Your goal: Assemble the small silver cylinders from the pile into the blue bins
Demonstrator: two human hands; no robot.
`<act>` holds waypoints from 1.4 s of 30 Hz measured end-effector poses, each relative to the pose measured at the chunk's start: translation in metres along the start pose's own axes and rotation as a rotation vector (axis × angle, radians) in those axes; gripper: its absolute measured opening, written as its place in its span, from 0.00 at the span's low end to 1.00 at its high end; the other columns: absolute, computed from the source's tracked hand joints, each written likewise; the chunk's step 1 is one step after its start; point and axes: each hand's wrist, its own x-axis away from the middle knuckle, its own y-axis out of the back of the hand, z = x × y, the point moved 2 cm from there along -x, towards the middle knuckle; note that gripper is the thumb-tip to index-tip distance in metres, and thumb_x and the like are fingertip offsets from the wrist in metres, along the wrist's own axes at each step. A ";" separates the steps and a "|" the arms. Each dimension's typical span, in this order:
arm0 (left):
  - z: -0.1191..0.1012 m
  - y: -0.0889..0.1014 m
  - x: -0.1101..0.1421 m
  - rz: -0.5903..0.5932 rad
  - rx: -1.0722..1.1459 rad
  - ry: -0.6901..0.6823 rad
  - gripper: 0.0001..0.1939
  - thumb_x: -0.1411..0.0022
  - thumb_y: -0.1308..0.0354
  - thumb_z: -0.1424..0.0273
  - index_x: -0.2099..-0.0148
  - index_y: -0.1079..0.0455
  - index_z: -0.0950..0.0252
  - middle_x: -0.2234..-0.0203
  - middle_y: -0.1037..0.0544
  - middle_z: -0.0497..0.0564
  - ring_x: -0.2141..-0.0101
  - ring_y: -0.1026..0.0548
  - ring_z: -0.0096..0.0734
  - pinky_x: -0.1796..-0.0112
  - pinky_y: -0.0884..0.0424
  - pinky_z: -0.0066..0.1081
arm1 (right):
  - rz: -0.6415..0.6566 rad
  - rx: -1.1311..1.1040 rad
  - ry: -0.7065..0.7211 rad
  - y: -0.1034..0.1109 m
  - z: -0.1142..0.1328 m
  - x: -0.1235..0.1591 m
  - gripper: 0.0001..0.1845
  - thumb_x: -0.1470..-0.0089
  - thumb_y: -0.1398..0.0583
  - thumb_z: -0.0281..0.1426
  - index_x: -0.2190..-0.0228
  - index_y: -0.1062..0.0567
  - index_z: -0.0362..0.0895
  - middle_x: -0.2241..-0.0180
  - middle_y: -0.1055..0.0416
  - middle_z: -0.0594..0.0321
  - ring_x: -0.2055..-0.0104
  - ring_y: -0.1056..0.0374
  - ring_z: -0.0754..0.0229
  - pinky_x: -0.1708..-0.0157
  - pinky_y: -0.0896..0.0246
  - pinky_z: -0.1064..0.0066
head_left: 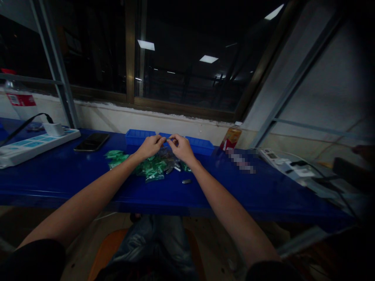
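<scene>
My left hand (151,146) and my right hand (181,148) meet above the middle of the blue table, fingertips pinched close together. Between them is something small that I cannot make out. Below and in front of the hands lies a heap of small green plastic bags (154,168), with clear bags (167,155) beside it. Several small silvery metal pieces lie by the heap; one metal cylinder (186,181) rests apart, nearer to me. Behind the hands stand blue plastic bins (199,145), partly hidden by them.
At left on the table (73,179) are a phone (91,142), a white power strip (38,145) with a plug, and a bottle (20,99). At right stand an orange drink bottle (231,137) and another power strip (271,157) with cables. A window lies behind.
</scene>
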 end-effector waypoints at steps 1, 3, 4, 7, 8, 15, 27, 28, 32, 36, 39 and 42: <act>0.005 -0.003 0.000 0.035 -0.030 0.012 0.20 0.38 0.58 0.61 0.64 0.29 0.68 0.71 0.23 0.54 0.69 0.26 0.33 0.68 0.36 0.28 | -0.012 0.034 -0.021 0.000 -0.008 -0.001 0.11 0.50 0.45 0.37 0.69 0.29 0.43 0.80 0.37 0.68 0.76 0.41 0.66 0.73 0.48 0.75; 0.014 -0.011 0.000 0.125 -0.114 0.019 0.18 0.40 0.54 0.62 0.61 0.28 0.67 0.68 0.22 0.54 0.66 0.26 0.36 0.65 0.35 0.28 | -0.064 0.116 -0.100 0.003 -0.028 -0.002 0.10 0.51 0.45 0.36 0.69 0.29 0.43 0.81 0.38 0.68 0.77 0.42 0.66 0.74 0.50 0.75; 0.018 -0.014 0.000 0.187 -0.164 0.014 0.17 0.41 0.52 0.62 0.61 0.27 0.66 0.66 0.22 0.55 0.64 0.26 0.36 0.64 0.35 0.28 | -0.090 0.152 -0.138 0.006 -0.038 -0.002 0.10 0.51 0.45 0.36 0.69 0.29 0.43 0.81 0.38 0.68 0.77 0.42 0.65 0.74 0.50 0.74; 0.025 -0.021 0.001 0.313 -0.311 -0.010 0.17 0.43 0.51 0.62 0.58 0.27 0.66 0.62 0.23 0.56 0.59 0.27 0.40 0.59 0.36 0.30 | -0.151 0.241 -0.276 0.017 -0.066 0.000 0.09 0.53 0.44 0.35 0.69 0.29 0.44 0.80 0.37 0.68 0.77 0.42 0.65 0.74 0.51 0.74; 0.025 -0.021 0.001 0.328 -0.350 -0.015 0.18 0.42 0.52 0.62 0.57 0.27 0.66 0.60 0.24 0.57 0.58 0.28 0.40 0.57 0.36 0.31 | -0.166 0.260 -0.305 0.020 -0.072 0.000 0.09 0.53 0.44 0.34 0.69 0.29 0.44 0.80 0.37 0.68 0.77 0.42 0.65 0.75 0.51 0.74; 0.023 -0.020 0.002 0.359 -0.452 -0.003 0.23 0.41 0.55 0.57 0.52 0.30 0.65 0.58 0.26 0.58 0.56 0.30 0.43 0.54 0.38 0.35 | -0.142 0.363 -0.322 0.018 -0.079 0.003 0.10 0.52 0.44 0.37 0.70 0.28 0.46 0.79 0.35 0.66 0.75 0.41 0.64 0.75 0.51 0.74; 0.018 -0.009 -0.002 0.210 -0.174 0.087 0.13 0.49 0.43 0.63 0.64 0.32 0.65 0.69 0.25 0.51 0.68 0.28 0.34 0.67 0.36 0.28 | -0.095 0.367 -0.337 0.015 -0.082 0.003 0.11 0.52 0.44 0.37 0.69 0.26 0.45 0.78 0.33 0.65 0.74 0.39 0.64 0.72 0.47 0.74; 0.018 -0.008 -0.002 0.181 -0.131 0.098 0.12 0.49 0.43 0.64 0.64 0.33 0.65 0.70 0.25 0.51 0.69 0.28 0.32 0.68 0.36 0.28 | -0.096 0.357 -0.335 0.015 -0.082 0.003 0.12 0.52 0.44 0.37 0.68 0.26 0.45 0.78 0.34 0.66 0.74 0.39 0.64 0.72 0.47 0.74; 0.017 -0.002 -0.004 0.091 0.016 0.118 0.11 0.50 0.43 0.64 0.65 0.32 0.66 0.71 0.24 0.51 0.70 0.28 0.31 0.69 0.35 0.27 | -0.127 0.285 -0.317 0.016 -0.069 0.000 0.14 0.52 0.45 0.38 0.66 0.26 0.44 0.80 0.35 0.66 0.75 0.40 0.64 0.72 0.46 0.73; 0.015 0.005 -0.005 0.064 0.057 0.103 0.15 0.48 0.45 0.61 0.64 0.29 0.67 0.73 0.24 0.52 0.72 0.28 0.29 0.72 0.36 0.26 | -0.044 0.076 -0.217 0.012 -0.036 -0.004 0.16 0.52 0.44 0.40 0.70 0.25 0.42 0.80 0.34 0.66 0.76 0.39 0.65 0.72 0.45 0.73; 0.014 0.009 -0.005 0.072 0.026 0.074 0.16 0.47 0.46 0.61 0.65 0.27 0.68 0.73 0.23 0.53 0.72 0.28 0.29 0.72 0.37 0.25 | 0.131 -0.131 -0.131 0.003 -0.010 -0.004 0.15 0.53 0.43 0.39 0.71 0.24 0.40 0.76 0.30 0.63 0.73 0.37 0.64 0.70 0.44 0.73; 0.014 0.010 -0.005 0.091 0.014 0.055 0.18 0.46 0.48 0.60 0.64 0.27 0.70 0.72 0.23 0.53 0.72 0.28 0.30 0.72 0.37 0.25 | 0.259 -0.225 -0.125 -0.004 0.003 -0.001 0.14 0.53 0.43 0.38 0.73 0.25 0.39 0.76 0.29 0.63 0.73 0.37 0.64 0.70 0.44 0.73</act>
